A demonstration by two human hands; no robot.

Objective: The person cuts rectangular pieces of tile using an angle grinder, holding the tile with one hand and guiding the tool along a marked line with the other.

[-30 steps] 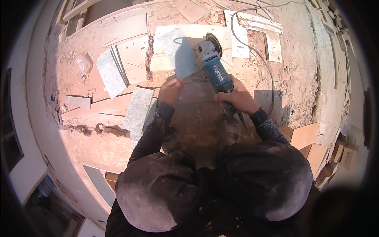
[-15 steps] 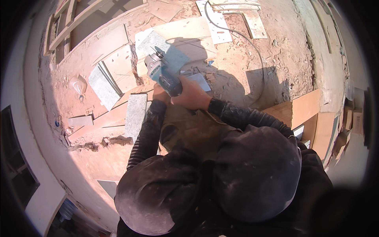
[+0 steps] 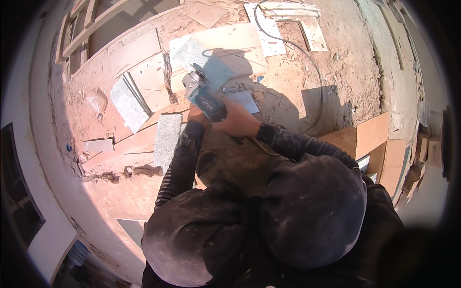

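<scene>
In front of my knees I hold a teal and black angle grinder (image 3: 207, 103), its metal head (image 3: 193, 80) and thin disc pointing up and away to the left. My right hand (image 3: 238, 117) is wrapped round the rear of its body. Against the underside of the tool, on its left, is my left hand (image 3: 196, 115); it appears to grip there, though its fingers are mostly hidden behind the body. Beyond the grinder's head lies a grey square tile (image 3: 223, 69). A small pale piece of tile (image 3: 244, 102) rests on the ground just past my right hand.
Stacked tiles (image 3: 126, 103) and a clear plastic piece (image 3: 97, 102) lie to the left; a grey tile strip (image 3: 167, 139) is beside my left forearm. A dark cable (image 3: 314, 62) curves across the dusty ground. Cardboard (image 3: 373, 134) stands right, a wooden frame (image 3: 91, 31) far left.
The view has shifted slightly, so the grinder and both hands sit a little lower and to the right. My grip looks the same.
</scene>
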